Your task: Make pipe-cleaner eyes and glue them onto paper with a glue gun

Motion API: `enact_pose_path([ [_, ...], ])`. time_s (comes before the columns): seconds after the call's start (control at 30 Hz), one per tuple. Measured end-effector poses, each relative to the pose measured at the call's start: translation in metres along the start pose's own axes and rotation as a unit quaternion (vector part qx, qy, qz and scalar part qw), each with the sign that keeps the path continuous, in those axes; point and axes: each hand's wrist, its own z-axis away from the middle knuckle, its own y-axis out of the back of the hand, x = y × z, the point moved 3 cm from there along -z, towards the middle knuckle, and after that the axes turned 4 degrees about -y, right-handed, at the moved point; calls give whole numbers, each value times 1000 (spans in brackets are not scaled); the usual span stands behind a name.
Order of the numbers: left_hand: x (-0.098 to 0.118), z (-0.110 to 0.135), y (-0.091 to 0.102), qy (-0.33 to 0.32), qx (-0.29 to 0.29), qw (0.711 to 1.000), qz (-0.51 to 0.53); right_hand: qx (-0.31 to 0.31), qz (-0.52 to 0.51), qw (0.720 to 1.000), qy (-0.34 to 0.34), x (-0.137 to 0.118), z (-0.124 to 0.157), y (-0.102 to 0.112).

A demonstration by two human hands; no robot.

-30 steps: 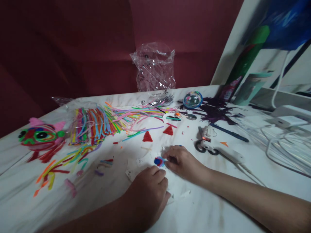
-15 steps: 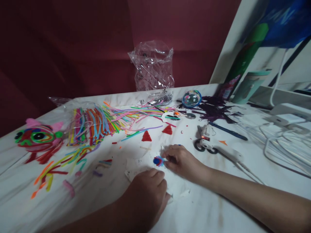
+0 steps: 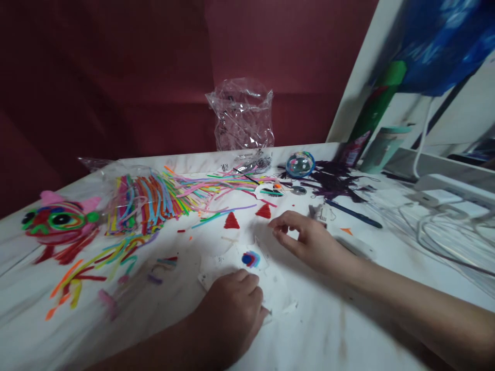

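A sheet of white paper (image 3: 216,263) lies before me. On it sits a small piece of blue, purple and pink strips (image 3: 250,258) bent in curves. My left hand (image 3: 235,309) rests at the paper's near edge, its fingers curled closed on it; the fingertips are partly hidden. Above the table, to the right of the paper, my right hand (image 3: 299,234) hovers with its thumb and index finger curved and a gap between them; I see nothing held. Just beyond its fingertips lies a red triangle (image 3: 263,211), with a second red triangle (image 3: 232,220) to its left.
Colourful pipe cleaners (image 3: 147,203) spill from a clear bag at left, near a decorated mask-like face (image 3: 62,219). Behind stand a crumpled plastic bag (image 3: 243,118) and a clear ball (image 3: 300,165). A white glue gun (image 3: 356,247) is mostly behind my right arm; a pen (image 3: 353,214) and cables (image 3: 441,221) lie beyond.
My right hand has left the blue and pink piece and lifted away to the right and farther back, now covering part of the glue gun. My left hand has stayed at the paper.
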Motion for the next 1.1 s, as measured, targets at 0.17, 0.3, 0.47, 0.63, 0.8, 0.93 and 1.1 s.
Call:
enact_pose_path([
  [0.17,-1,0,-1,6,14,1000,3,-15,121,992,27,21,3,36],
  [0.3,-2,-1,0,-6,22,1000,-6,38,197,979,-29,57,18,64],
  [0.47,-3,-3,-1,-7,42,999,-3,20,247,968,-31,74,34,68],
  [0.63,-3,-3,-3,-9,47,999,-14,25,186,979,79,55,36,47],
  [0.8,-5,-2,-3,-2,45,999,2,-118,91,976,159,20,22,4],
  [0.93,-4,0,-3,-5,43,999,6,-184,61,962,194,3,10,-26],
  [1.1,-4,2,-5,1,35,999,8,-207,92,954,195,4,8,-35],
])
